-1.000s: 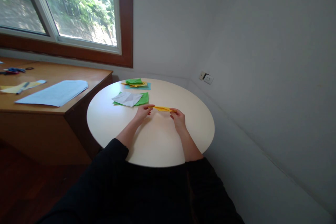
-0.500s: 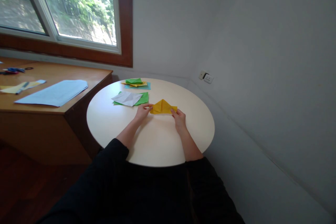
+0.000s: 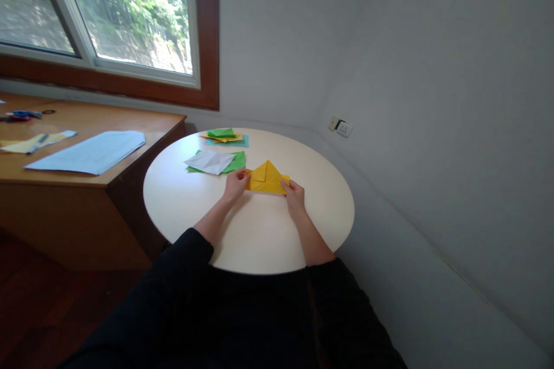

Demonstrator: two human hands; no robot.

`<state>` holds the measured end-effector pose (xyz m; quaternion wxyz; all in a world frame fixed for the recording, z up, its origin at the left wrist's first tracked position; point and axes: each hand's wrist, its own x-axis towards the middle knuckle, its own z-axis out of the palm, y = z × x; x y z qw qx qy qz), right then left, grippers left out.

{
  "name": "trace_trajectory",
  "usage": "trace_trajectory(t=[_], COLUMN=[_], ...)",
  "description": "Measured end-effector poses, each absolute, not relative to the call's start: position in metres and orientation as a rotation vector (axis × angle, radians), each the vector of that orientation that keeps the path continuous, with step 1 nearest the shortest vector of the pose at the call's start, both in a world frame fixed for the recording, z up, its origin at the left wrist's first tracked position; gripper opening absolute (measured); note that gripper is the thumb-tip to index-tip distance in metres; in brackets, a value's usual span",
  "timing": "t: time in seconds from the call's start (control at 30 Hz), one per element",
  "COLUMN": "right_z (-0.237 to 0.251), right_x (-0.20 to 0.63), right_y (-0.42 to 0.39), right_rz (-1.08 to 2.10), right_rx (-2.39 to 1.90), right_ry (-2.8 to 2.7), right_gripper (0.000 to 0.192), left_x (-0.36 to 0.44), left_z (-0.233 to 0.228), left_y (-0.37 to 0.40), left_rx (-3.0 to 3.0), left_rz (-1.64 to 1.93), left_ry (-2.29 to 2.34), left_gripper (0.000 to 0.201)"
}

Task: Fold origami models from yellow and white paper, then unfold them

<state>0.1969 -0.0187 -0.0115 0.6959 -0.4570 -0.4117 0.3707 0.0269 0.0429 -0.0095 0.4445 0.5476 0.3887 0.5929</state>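
Note:
Between my two hands is a folded yellow paper (image 3: 267, 177) with a pointed peak at its top and a flat band below. My left hand (image 3: 236, 183) pinches its left end, and my right hand (image 3: 295, 195) grips its right end, thumb on the near face. The paper is held over the white round table (image 3: 259, 236), tilted so its front face shows. Just beyond my left hand lie a creased white sheet (image 3: 210, 162) and a green sheet (image 3: 236, 161) partly beneath it.
Farther back on the table is a pile with folded green paper (image 3: 220, 133) on top. On the wooden desk (image 3: 142, 112) at left lie a pale blue sheet (image 3: 93, 153), a pen (image 3: 38, 143) and scissors (image 3: 26, 113). A wall with a socket (image 3: 344, 128) stands at right.
The yellow paper has turned so more of its front face and the lower band show. My hands stay on both ends, slightly closer together.

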Motion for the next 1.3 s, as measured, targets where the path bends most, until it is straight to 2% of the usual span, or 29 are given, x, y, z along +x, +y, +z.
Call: trace_trajectory(t=[0.57,0.93,1.3], right_z=[-0.007,-0.009,-0.007], right_x=[0.195,0.196,0.196], right_y=[-0.021,-0.020,-0.021], right_rz=[0.816,0.783,0.785], right_rx=[-0.992,-1.001,-1.019], right_ry=[-0.815,-0.832,-0.829], right_gripper=[0.028,0.026,0.027], left_x=[0.026,0.026,0.026], left_z=[0.001,-0.003,-0.004], left_y=[0.030,0.036,0.037], left_rx=[1.409,1.443,1.425], left_rz=[1.481,1.508,1.517], left_ry=[0.991,0.950,0.983], left_gripper=[0.040,0.030,0.041])
